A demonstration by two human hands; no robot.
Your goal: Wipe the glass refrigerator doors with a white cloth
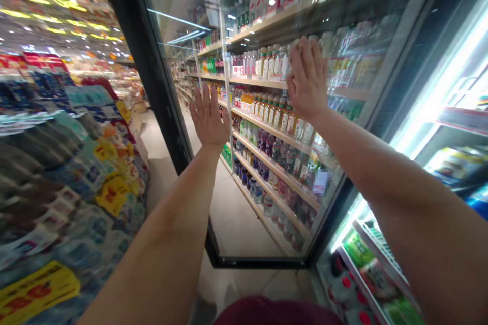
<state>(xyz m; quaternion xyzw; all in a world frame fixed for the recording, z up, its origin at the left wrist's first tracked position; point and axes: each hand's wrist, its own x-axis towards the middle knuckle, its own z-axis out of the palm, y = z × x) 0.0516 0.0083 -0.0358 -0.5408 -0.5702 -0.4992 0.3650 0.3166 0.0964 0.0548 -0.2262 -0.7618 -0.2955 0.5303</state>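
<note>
Both my hands are pressed flat against the glass of an open fridge door (163,86) with a black frame. My left hand (208,117) lies low on the glass with fingers stretched up and apart. My right hand (307,78) sits higher and further right, fingers also extended. Neither hand holds anything. Through the glass I see store shelves (267,129) packed with drink bottles.
The lit fridge interior (438,106) stands at right, with wire racks of bottles and packs (366,259) low down. Stacked packs of bottled water with yellow labels (57,203) fill the left. A floor aisle (156,147) runs away behind the door.
</note>
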